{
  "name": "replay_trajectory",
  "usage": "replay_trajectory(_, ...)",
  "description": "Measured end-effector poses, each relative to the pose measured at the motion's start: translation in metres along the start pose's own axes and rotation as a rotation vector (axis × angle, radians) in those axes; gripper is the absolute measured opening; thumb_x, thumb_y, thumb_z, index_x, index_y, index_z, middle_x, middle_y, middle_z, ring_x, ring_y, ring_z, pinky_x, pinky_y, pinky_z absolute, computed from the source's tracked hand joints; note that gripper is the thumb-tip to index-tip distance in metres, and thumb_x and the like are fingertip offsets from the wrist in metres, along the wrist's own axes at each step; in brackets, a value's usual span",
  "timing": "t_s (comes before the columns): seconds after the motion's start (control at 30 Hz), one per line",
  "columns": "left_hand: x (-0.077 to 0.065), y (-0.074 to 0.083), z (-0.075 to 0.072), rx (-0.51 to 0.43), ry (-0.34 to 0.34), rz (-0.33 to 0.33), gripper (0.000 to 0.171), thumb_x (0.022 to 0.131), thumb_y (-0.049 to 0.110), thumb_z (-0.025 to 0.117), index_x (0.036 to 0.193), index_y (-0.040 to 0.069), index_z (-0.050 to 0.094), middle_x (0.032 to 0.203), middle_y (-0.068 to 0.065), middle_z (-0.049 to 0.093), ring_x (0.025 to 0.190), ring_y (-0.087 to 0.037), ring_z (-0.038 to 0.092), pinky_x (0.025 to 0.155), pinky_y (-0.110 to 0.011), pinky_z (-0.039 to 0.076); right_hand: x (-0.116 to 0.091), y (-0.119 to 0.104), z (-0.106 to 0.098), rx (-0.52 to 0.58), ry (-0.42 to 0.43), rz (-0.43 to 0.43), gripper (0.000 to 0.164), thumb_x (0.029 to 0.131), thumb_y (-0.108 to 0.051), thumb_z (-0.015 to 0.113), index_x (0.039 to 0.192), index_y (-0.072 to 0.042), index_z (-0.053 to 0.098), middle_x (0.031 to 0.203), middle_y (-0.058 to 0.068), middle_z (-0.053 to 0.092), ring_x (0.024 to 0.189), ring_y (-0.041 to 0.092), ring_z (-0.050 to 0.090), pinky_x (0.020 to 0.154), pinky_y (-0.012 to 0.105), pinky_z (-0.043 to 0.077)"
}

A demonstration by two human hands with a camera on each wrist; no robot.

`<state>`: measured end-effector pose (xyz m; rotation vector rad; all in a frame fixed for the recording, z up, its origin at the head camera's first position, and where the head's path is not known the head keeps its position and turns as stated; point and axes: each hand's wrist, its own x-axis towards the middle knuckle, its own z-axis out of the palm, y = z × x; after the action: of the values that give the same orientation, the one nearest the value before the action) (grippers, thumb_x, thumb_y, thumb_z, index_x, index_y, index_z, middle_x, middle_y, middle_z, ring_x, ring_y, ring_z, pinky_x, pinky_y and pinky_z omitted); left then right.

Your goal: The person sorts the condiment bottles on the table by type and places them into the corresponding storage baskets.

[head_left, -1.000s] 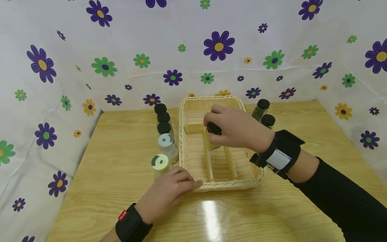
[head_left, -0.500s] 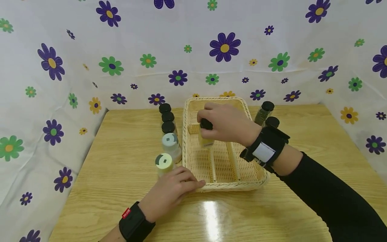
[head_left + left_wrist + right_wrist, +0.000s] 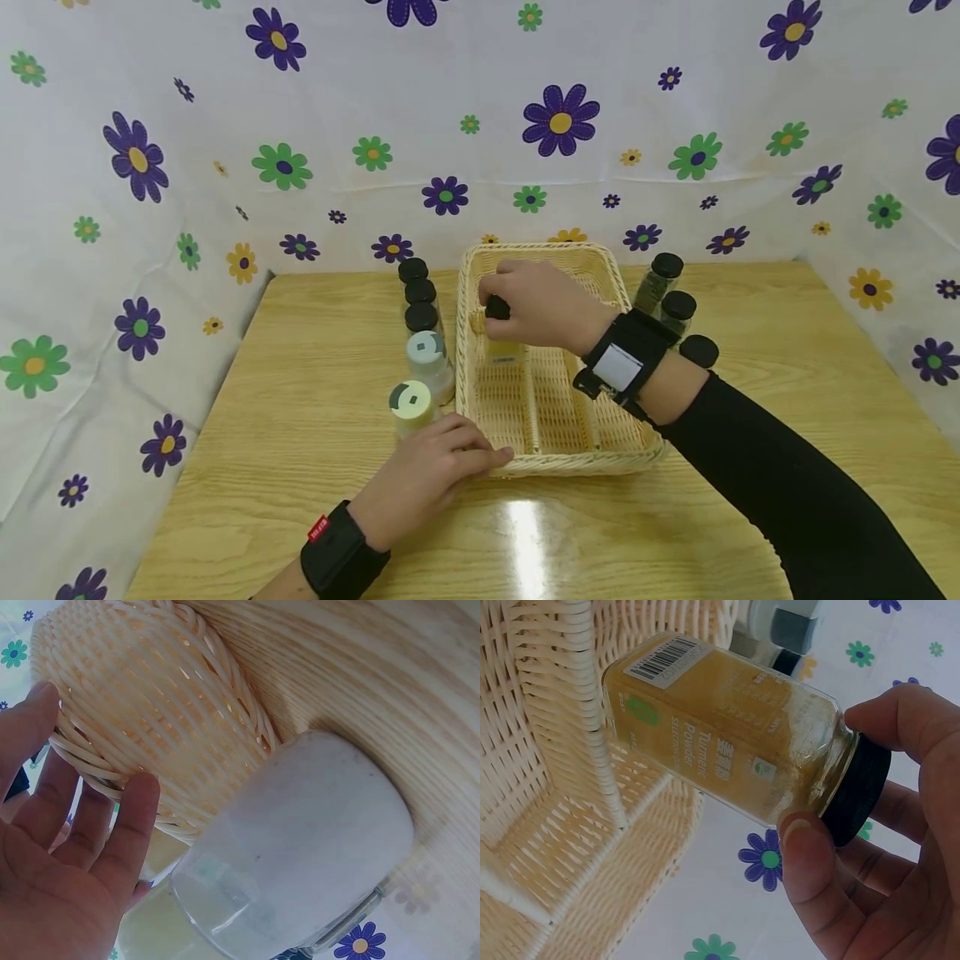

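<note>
turmeric jar [image 3: 712, 742] is held over the basket [image 3: 588, 465], right hand [image 3: 540, 304] gripping its capped end, left hand [image 3: 435, 467] touching the basket's near-left corner, fingers relaxed; set-down apparently not yet done, with five jars [image 3: 426, 348] left and three jars [image 3: 678, 307] right of the basket on the counter [image 3: 300, 417].

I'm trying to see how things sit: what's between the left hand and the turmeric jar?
Only the basket: in the head view, its floor is bare between the left hand and the jar.
</note>
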<state>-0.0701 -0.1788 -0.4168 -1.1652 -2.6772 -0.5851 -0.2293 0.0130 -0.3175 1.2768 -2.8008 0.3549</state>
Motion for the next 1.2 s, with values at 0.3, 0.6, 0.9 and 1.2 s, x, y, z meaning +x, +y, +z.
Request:
replay_trajectory(0.3, 0.000, 0.001, -0.002, -0.003, -0.013, -0.005, 0.034, 0.096, 0.015, 0.066, 0.127, 0.028, 0.071, 0.100, 0.013, 0.065, 0.101, -0.007, 0.054, 0.089, -0.024, 0.049, 0.009, 0.009, 0.015, 0.019, -0.044, 0.051, 0.027, 0.086, -0.032, 0.067, 0.107, -0.015, 0.069, 0.093, 0.001, 0.059, 0.075, 0.017, 0.054, 0.063, 0.027, 0.045)
replay_trajectory(0.6, 0.000, 0.002, -0.004, 0.003, -0.038, -0.028, 0.034, 0.095, 0.016, 0.067, 0.126, 0.030, 0.071, 0.100, 0.013, 0.066, 0.102, -0.007, 0.055, 0.090, -0.024, 0.049, 0.015, 0.012, 0.024, 0.041, -0.074, 0.073, 0.027, 0.087, -0.032, 0.067, 0.107, -0.015, 0.069, 0.093, 0.001, 0.060, 0.076, 0.018, 0.055, 0.063, 0.028, 0.045)
replay_trajectory(0.9, 0.001, 0.003, -0.004, 0.004, -0.056, -0.050, 0.032, 0.096, 0.018, 0.065, 0.126, 0.030, 0.071, 0.100, 0.013, 0.066, 0.102, -0.007, 0.054, 0.091, -0.024, 0.049, 0.017, 0.013, 0.029, 0.043, -0.090, 0.097, 0.025, 0.087, -0.031, 0.067, 0.106, -0.015, 0.068, 0.094, 0.002, 0.059, 0.077, 0.019, 0.056, 0.063, 0.028, 0.047)
replay_trajectory(1.2, 0.001, 0.002, -0.004, 0.006, -0.049, -0.038, 0.032, 0.097, 0.018, 0.065, 0.126, 0.030, 0.071, 0.099, 0.013, 0.065, 0.101, -0.006, 0.054, 0.089, -0.023, 0.049, 0.019, 0.012, 0.034, 0.055, -0.110, 0.111, 0.022, 0.087, -0.030, 0.066, 0.103, -0.016, 0.068, 0.093, 0.002, 0.059, 0.079, 0.018, 0.055, 0.064, 0.029, 0.046)
